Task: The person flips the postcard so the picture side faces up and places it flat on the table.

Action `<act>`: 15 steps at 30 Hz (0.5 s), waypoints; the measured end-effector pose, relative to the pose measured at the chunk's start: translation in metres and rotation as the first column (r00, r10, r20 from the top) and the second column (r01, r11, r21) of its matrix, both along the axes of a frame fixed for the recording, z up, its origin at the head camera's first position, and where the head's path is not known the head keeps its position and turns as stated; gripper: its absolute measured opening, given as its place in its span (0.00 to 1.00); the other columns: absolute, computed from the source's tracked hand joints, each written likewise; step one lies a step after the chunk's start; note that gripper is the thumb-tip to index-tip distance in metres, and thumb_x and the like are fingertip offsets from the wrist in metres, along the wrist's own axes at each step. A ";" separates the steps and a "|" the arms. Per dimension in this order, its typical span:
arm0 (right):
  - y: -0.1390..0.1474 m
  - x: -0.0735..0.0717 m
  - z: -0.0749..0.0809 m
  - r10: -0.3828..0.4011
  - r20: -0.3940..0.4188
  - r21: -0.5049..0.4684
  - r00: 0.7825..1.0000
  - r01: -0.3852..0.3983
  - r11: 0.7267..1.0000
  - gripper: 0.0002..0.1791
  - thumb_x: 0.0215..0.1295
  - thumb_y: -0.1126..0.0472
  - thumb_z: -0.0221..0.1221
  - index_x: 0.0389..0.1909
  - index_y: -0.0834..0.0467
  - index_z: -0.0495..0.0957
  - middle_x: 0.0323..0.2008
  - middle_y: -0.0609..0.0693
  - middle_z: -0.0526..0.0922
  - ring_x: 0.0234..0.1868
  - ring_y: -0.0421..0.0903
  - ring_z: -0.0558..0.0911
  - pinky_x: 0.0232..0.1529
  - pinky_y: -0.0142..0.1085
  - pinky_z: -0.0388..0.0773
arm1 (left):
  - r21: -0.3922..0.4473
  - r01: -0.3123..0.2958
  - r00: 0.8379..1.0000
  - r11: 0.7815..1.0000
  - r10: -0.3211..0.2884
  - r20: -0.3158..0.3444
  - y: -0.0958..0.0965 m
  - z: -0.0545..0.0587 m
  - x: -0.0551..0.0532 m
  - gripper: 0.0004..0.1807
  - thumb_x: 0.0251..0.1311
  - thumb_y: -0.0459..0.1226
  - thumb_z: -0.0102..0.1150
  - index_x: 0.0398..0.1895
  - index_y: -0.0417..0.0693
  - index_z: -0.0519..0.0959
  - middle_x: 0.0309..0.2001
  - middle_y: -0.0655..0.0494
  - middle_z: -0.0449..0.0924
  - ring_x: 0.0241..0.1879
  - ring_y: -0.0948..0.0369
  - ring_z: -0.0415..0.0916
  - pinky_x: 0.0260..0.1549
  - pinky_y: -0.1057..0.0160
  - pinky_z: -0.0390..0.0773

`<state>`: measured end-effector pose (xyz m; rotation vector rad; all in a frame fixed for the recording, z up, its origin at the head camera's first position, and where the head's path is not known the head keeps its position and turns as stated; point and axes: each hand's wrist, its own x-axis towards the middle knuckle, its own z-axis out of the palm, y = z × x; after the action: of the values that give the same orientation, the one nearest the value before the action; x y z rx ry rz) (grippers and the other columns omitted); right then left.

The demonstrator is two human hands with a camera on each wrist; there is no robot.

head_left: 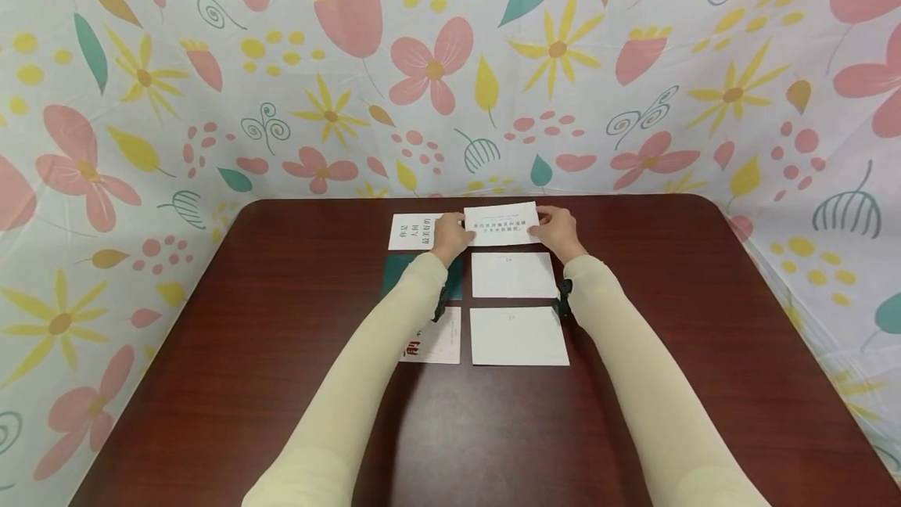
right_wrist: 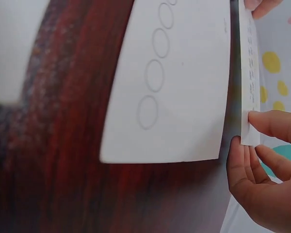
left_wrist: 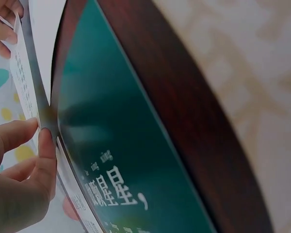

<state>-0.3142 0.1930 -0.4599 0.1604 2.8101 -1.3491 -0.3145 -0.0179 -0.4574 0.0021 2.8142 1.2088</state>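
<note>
A white card with printed lines of text is held at the far side of the table, tilted up. My left hand pinches its left edge, and my right hand pinches its right edge. In the left wrist view, the left hand has thumb and finger on the card's corner. The right wrist view shows the right hand gripping the other end of the thin card. Beside the left hand lies a white card with dark characters, partly covered by that hand.
Below on the dark wooden table lie a green card and a pale card with red characters, both partly under the left arm. Two blank-looking white cards lie to their right. A flowered cloth hangs behind the table.
</note>
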 end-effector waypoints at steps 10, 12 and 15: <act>-0.002 -0.001 -0.001 0.024 0.050 0.080 0.998 -0.028 0.996 0.32 0.61 0.64 0.61 0.66 0.69 0.65 0.40 0.62 0.74 0.36 0.54 0.72 0.37 0.42 0.71 | -0.115 -0.002 0.999 0.993 -0.002 -0.040 0.004 -0.002 -0.004 0.08 0.59 0.33 0.64 0.34 0.33 0.82 0.50 0.47 0.81 0.34 0.61 0.78 0.37 0.67 0.78; -0.003 -0.001 0.000 0.035 0.052 0.103 0.998 -0.040 0.994 0.33 0.61 0.64 0.61 0.66 0.70 0.64 0.40 0.62 0.74 0.36 0.53 0.72 0.37 0.42 0.72 | -0.129 0.003 0.999 0.992 -0.009 -0.047 0.005 -0.001 -0.004 0.15 0.59 0.33 0.64 0.17 0.38 0.74 0.31 0.49 0.81 0.19 0.65 0.63 0.25 0.69 0.70; -0.003 0.000 0.001 0.038 0.053 0.114 0.998 -0.044 0.993 0.33 0.61 0.64 0.61 0.66 0.70 0.64 0.41 0.63 0.74 0.36 0.54 0.72 0.38 0.44 0.72 | -0.131 0.019 0.999 0.991 -0.024 -0.040 0.005 0.000 -0.004 0.27 0.59 0.31 0.63 0.09 0.47 0.59 0.12 0.56 0.61 0.15 0.65 0.44 0.18 0.67 0.58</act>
<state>-0.3144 0.1896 -0.4589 0.1362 2.8337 -1.1586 -0.3189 -0.0127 -0.4579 0.0501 2.9157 1.0304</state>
